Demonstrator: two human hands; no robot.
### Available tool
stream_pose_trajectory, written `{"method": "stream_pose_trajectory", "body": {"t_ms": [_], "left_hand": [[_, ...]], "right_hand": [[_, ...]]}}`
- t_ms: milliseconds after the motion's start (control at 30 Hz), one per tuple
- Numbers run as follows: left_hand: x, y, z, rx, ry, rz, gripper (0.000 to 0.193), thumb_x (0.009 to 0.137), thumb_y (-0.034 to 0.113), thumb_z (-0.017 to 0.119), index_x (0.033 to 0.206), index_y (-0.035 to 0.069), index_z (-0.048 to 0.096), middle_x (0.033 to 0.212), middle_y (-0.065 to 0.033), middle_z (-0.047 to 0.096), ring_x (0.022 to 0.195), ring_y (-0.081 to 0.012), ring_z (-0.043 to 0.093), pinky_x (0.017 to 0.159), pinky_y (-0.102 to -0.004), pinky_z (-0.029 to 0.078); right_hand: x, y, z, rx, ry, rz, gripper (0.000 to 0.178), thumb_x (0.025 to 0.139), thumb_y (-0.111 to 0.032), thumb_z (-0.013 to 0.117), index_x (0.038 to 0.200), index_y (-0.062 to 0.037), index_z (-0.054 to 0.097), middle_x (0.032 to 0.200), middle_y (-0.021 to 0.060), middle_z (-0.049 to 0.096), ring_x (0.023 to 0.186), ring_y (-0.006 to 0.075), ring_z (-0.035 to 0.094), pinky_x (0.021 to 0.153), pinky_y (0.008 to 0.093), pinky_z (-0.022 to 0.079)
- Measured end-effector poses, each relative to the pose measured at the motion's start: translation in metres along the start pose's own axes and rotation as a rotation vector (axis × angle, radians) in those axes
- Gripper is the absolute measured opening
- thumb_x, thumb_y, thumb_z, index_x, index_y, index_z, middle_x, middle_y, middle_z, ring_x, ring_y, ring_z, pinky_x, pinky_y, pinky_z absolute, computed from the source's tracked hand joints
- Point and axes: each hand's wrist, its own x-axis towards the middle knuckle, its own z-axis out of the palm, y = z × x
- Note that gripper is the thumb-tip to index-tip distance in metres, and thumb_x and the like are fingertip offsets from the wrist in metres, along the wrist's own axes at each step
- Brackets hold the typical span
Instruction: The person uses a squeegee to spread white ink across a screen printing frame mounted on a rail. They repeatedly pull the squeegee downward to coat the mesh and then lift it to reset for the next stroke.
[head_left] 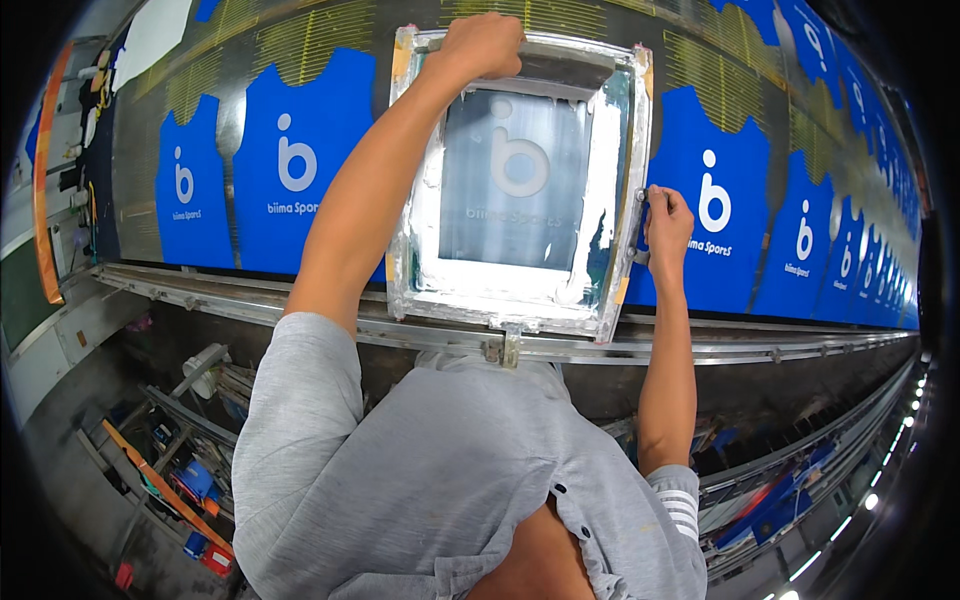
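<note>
A screen-printing frame (399,235), its rim smeared with white ink, lies in front of me on the long table. Through its mesh (515,225) a rounded letter-shaped motif shows pale. At the far end of the frame, my left hand (482,46) is closed around a wide grey squeegee (565,72), which lies crosswise above the mesh. White ink (603,180) streaks the inside right of the screen. My right hand (668,222) is closed on a small metal handle (640,256) at the frame's right side; its fingers partly cover it.
Blue sleeveless garment pieces (300,110) with white prints lie on both sides of the frame, in rows along the table. A metal rail (700,350) runs along the near edge, with a clamp (511,345) below the frame. Clutter (190,480) sits on the floor at left.
</note>
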Motion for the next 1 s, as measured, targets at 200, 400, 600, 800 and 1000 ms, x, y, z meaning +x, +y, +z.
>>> {"method": "stream_pose_trajectory", "body": {"t_ms": [200,400,600,800,1000], "left_hand": [[-0.084,0.026,0.031,0.009,0.038,0.023,0.043,0.073,0.007,0.063,0.113,0.016,0.078,0.092,-0.017,0.075,0.089,-0.0352,0.072,0.078,-0.0486,0.057],[-0.264,0.079,0.126,-0.18,0.432,0.129,0.042,0.072,-0.006,0.061,0.111,0.006,0.074,0.103,-0.0181,0.075,0.098,-0.0334,0.072,0.082,-0.0436,0.059],[-0.339,0.094,0.134,-0.188,0.468,0.128,0.044,0.067,-0.007,0.064,0.111,0.0,0.07,0.114,-0.0168,0.073,0.107,-0.0319,0.07,0.089,-0.0417,0.057],[-0.338,0.033,0.104,-0.295,0.206,0.055,0.045,0.065,-0.004,0.068,0.109,0.006,0.071,0.109,-0.0122,0.074,0.1,-0.0311,0.071,0.082,-0.0411,0.056],[-0.387,-0.118,0.067,-0.191,0.18,-0.018,0.046,0.064,-0.004,0.068,0.106,0.012,0.075,0.1,-0.0108,0.075,0.092,-0.0316,0.072,0.076,-0.042,0.056]], "right_hand": [[-0.001,-0.009,-0.004,0.034,-0.016,0.019,0.027,0.098,-0.023,0.065,0.1,0.0032,0.07,0.062,-0.0008,0.054,0.049,0.0059,0.044,0.043,0.0253,0.032],[0.013,0.008,-0.002,0.055,0.023,-0.068,0.027,0.095,-0.023,0.067,0.102,0.0026,0.073,0.065,0.0002,0.058,0.051,0.007,0.046,0.044,0.0276,0.033],[0.027,0.022,0.003,0.142,0.059,-0.17,0.022,0.095,-0.022,0.067,0.1,-0.0007,0.074,0.066,-0.0031,0.055,0.052,0.0061,0.044,0.043,0.0268,0.031],[-0.006,-0.013,0.046,0.138,0.105,-0.241,0.022,0.096,-0.023,0.068,0.102,-0.0019,0.073,0.06,-0.0055,0.048,0.047,0.0038,0.04,0.04,0.0244,0.027],[-0.065,-0.021,0.222,0.101,0.07,-0.34,0.023,0.092,-0.02,0.066,0.093,0.0019,0.073,0.085,0.0154,0.073,0.076,0.0249,0.068,0.072,0.0378,0.052]]}}
